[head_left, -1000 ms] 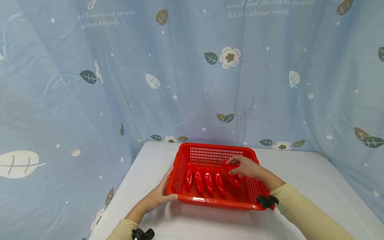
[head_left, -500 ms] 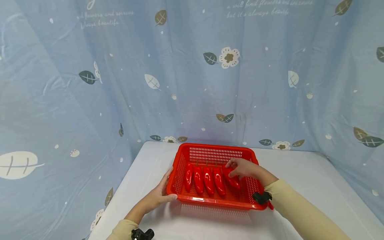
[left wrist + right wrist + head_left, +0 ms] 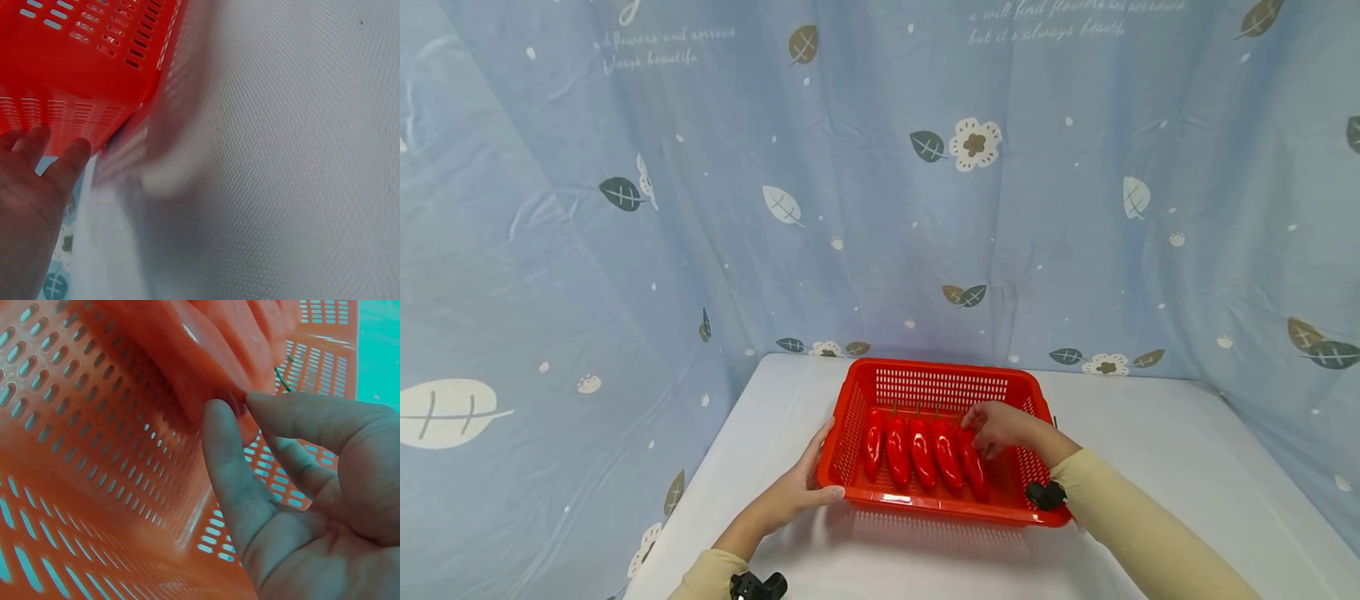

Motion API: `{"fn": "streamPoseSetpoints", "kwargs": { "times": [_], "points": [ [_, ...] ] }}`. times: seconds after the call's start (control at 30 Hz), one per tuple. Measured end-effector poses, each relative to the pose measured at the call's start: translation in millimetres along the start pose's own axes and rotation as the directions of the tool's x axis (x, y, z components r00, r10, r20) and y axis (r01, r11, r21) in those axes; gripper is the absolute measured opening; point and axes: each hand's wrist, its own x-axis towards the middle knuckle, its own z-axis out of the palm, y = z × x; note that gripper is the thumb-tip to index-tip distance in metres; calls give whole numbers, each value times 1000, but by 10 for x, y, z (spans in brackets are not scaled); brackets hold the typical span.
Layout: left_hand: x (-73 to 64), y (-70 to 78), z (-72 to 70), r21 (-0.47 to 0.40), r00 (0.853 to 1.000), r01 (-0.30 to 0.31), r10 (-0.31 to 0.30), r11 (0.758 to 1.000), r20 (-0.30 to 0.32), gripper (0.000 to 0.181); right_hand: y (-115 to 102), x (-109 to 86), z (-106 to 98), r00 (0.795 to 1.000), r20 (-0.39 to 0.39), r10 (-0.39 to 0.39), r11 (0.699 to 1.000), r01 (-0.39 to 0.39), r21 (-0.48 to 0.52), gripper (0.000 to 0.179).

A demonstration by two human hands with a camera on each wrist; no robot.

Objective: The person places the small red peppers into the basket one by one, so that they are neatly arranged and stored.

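A red slotted basket [image 3: 940, 367] stands on the white table. Several glossy red peppers [image 3: 921, 450] lie side by side in it. My right hand [image 3: 1000, 423] reaches in over the right wall and pinches the stem end of the rightmost pepper [image 3: 976, 471], which lies against the row. The right wrist view shows thumb and forefinger [image 3: 231, 481] meeting on that pepper [image 3: 200, 362] above the basket floor [image 3: 81, 456]. My left hand [image 3: 793, 492] braces the basket's front left corner, its fingers [image 3: 31, 206] straight against the wall [image 3: 81, 56].
The white table [image 3: 1150, 450] extends right of and in front of the basket. A blue curtain with leaf prints [image 3: 700, 208] hangs close behind and to both sides. Black camera mounts sit on the right wrist [image 3: 1045, 495] and the left wrist [image 3: 758, 585].
My right hand has lowered the rightmost pepper and drawn it left, so it now lies in line with the others. The left hand and basket have stayed put.
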Motion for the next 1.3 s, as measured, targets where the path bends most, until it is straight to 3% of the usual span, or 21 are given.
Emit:
{"fn": "streamPoseSetpoints", "kwargs": {
  "times": [0.6,1.0,1.3],
  "points": [
    [-20,-45,11,11,1000,2,-2,1000,-6,104,7,-8,9,1000,-7,23,1000,-23,-18,29],
    [-17,-29,19,13,1000,-2,2,1000,-3,104,-77,-135,-79,999,-11,-35,998,35,-60,26],
    [-9,-4,3,7,1000,-9,9,1000,-1,104,-138,-276,-204,997,-33,-70,997,69,-28,26]
  ]
}}
